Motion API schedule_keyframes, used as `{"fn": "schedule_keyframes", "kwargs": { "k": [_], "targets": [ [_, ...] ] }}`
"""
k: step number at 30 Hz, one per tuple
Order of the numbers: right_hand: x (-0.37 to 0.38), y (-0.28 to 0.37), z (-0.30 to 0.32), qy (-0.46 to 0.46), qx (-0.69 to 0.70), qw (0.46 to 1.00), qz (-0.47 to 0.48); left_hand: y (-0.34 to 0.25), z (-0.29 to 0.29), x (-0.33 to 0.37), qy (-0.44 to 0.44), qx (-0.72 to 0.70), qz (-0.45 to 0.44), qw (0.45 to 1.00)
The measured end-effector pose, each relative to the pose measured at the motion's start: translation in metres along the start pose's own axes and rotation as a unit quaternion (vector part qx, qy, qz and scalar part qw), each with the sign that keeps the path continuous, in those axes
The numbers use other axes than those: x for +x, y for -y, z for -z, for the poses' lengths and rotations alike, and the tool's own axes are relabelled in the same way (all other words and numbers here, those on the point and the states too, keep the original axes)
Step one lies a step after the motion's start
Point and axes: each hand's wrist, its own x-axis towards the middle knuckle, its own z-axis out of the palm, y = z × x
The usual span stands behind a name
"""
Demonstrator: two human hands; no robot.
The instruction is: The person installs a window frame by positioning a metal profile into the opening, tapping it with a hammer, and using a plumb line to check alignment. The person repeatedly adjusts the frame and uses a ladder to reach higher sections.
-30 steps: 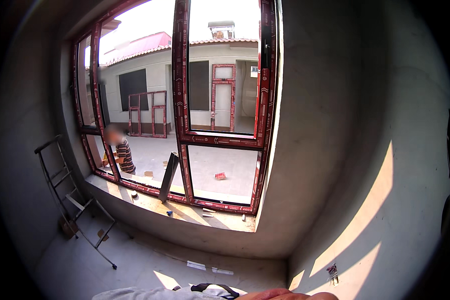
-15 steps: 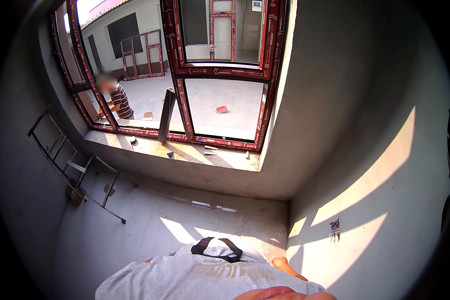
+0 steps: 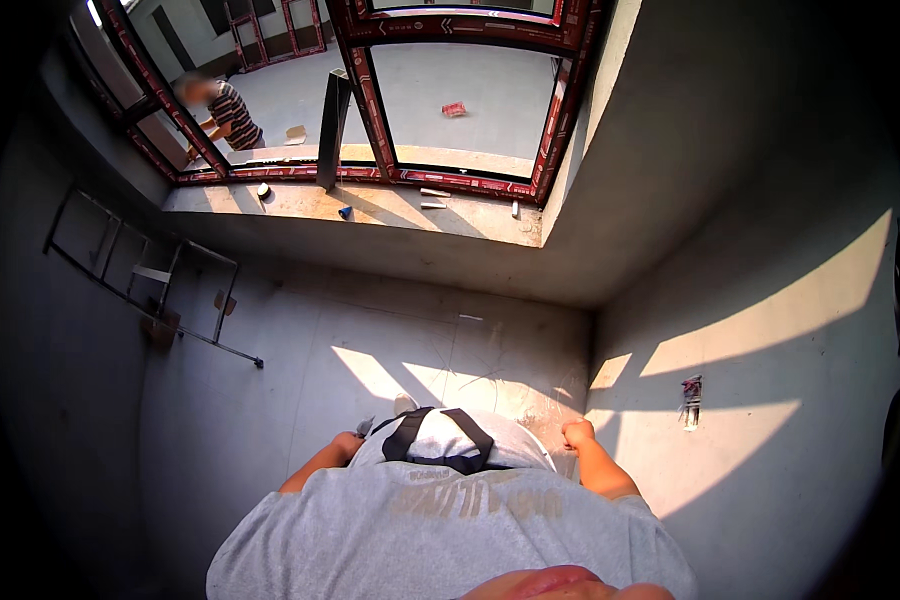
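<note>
My left hand (image 3: 347, 443) is low at my left side, its fingers closed on a small grey, dark-edged object (image 3: 364, 427) whose kind I cannot make out. On the other side, my right hand (image 3: 578, 433) hangs beside my body with the fingers curled in. Whether anything sits inside that fist is hidden. Between the hands, black straps (image 3: 438, 440) lie across the front of my grey shirt (image 3: 440, 520). Neither hand touches the window or its sill.
Ahead is a red-wrapped window frame (image 3: 470, 184). Its sill (image 3: 390, 208) holds a roll (image 3: 263, 190), a blue piece (image 3: 345, 212) and white pieces (image 3: 433, 205); a dark profile (image 3: 333, 135) leans there. A folding ladder (image 3: 150, 273) stands left. Outside, a person (image 3: 232, 112) bends forward.
My view has tipped downward, so the window sits higher in the picture. Both my hands and forearms now show more fully; the left hand was hidden before.
</note>
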Motion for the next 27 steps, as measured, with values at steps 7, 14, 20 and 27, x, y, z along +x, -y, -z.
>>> {"fn": "schedule_keyframes", "kwargs": {
  "k": [7,14,20,27],
  "targets": [
    [0.007,0.032,-0.044,0.015,0.056,0.998,-0.004,0.063,0.007,0.054,0.054,-0.086,0.020,0.995],
    [-0.023,0.097,-0.123,0.011,-0.008,1.000,0.010,0.013,0.139,0.005,0.010,-0.093,0.064,0.994],
    [-0.034,0.185,-0.167,0.060,-0.083,0.993,0.061,-0.006,0.211,0.038,-0.019,-0.140,0.008,0.990],
    [-0.055,0.395,-0.273,0.277,-0.049,0.937,0.208,-0.177,0.317,0.067,-0.091,0.021,-0.269,0.959]
  ]
}}
